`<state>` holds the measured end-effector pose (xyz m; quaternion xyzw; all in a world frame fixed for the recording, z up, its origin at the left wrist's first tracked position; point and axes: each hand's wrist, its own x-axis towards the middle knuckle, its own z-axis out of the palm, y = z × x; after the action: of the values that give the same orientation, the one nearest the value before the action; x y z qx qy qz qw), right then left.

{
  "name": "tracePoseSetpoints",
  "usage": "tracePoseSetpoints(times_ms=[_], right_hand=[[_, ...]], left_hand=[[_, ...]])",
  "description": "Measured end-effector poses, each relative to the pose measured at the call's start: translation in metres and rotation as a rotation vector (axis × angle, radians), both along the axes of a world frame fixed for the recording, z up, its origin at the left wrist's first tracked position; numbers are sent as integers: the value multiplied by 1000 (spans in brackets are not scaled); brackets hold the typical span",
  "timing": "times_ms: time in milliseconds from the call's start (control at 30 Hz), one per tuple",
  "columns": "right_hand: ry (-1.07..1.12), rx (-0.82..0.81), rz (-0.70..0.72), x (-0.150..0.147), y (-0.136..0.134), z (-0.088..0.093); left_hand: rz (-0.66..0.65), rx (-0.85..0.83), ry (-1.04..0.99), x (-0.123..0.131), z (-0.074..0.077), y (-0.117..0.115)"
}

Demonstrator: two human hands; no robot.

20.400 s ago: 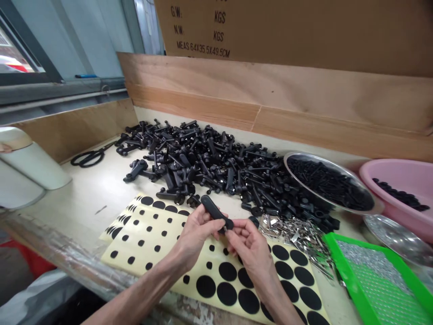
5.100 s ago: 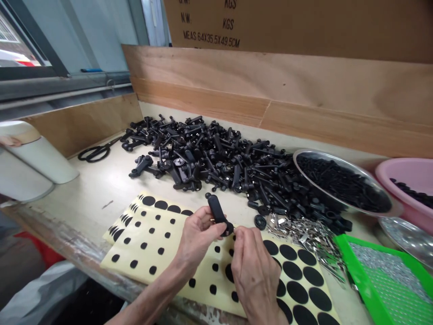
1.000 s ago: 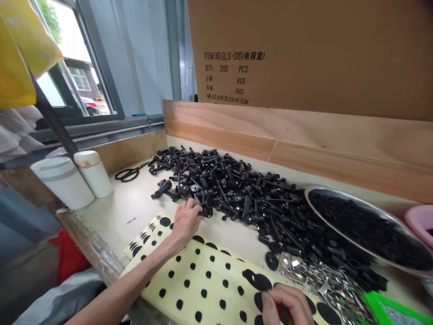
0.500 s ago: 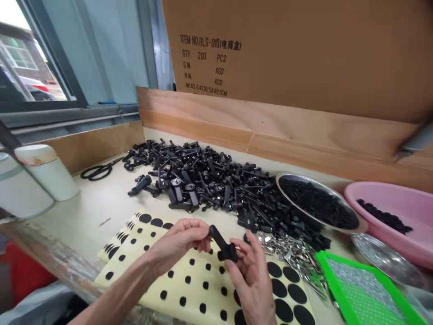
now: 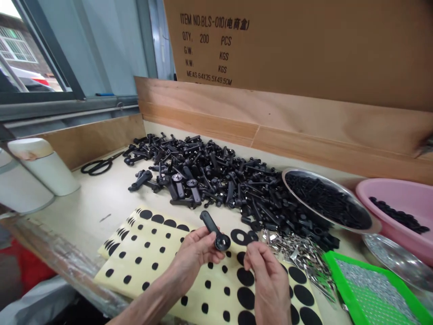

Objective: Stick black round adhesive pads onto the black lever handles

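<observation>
**Left hand:** On my feed, the left hand (image 5: 194,255) holds a black plastic handle (image 5: 209,224), its fingers curled under the lever and the thumb on top, a firm hold.

**Right hand:** The right hand (image 5: 267,282) sits just right of the handle, not touching it. Its thumb and forefinger are pinched narrow, and I cannot tell whether anything is between them.

**Handle:** It is tilted in the air above the sticker sheets, its long arm pointing far and left, its round head (image 5: 222,243) near and right.

**Sheets:** Under both hands lie backing sheets (image 5: 152,262) printed with black adhesive dots (image 5: 245,276), large and small. A black ring (image 5: 241,237) lies just beyond the round head.

**Far side of the counter:** On the counter (image 5: 84,198) I see a heap of black handles (image 5: 209,171), and beside it a steel bowl (image 5: 324,177) of black screws. A pink basin (image 5: 389,183) sits right of the bowl.

**Right side:** Loose silver clips (image 5: 297,259) lie beside a green tray (image 5: 329,261).

**Left side:** Black scissors (image 5: 96,167) lie near a white bottle (image 5: 43,167).
</observation>
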<state>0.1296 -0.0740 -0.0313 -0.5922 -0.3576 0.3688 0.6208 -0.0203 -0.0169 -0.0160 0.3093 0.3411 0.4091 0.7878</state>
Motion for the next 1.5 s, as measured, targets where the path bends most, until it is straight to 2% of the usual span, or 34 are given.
tracePoseSetpoints(times_ms=[100,200,433,700,1000,1500], right_hand=[[202,-90,104,-2,0,-1],[289,-157,157,-7,0,-2],[286,-244,162,-10,1,3],[231,-289,122,-11,1,-2],[217,-309,95,-11,-1,-1],[188,-318,89,-13,0,-2]], left_hand=[[-2,8,11,1,-2,1],[-9,7,31,4,-3,1],[-18,13,41,4,-2,0],[-32,43,22,2,-3,-2],[-29,59,42,3,1,-2],[-46,56,27,3,0,-1]])
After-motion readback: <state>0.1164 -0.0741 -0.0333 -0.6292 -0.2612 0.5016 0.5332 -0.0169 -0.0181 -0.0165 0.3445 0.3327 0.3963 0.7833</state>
